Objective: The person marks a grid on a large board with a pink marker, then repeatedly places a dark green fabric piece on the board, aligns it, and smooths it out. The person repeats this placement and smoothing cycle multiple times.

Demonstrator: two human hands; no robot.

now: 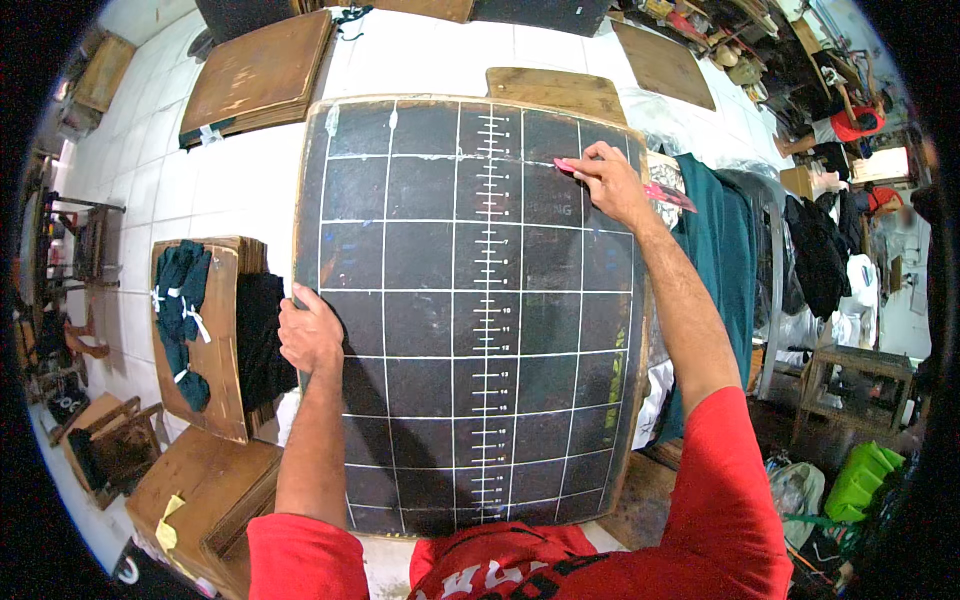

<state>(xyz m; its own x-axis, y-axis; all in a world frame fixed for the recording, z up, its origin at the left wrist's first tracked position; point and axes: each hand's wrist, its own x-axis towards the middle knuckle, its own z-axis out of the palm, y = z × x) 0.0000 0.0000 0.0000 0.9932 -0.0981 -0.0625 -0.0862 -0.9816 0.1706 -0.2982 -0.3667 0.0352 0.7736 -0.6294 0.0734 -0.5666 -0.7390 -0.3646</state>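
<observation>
A large black board (420,255) with white grid lines and a numbered scale lies in front of me. My left hand (312,330) is closed round the board's left edge, thumb on top and the other fingers partly hidden. Near the far right part of the board, my right hand (608,182) pinches a small pink piece (566,165) against the surface, by a white horizontal line. Its exact kind is too small to tell. Just beyond my right wrist, a pointed reddish-pink thing (672,196) shows over the board's right edge.
Dark green fabric (708,270) lies right of the board. Green tied bundles (182,300) rest on a stack of brown boards (225,390) at left. More brown boards (255,75) lie far left on white tiles. Two people in red (858,122) are at far right.
</observation>
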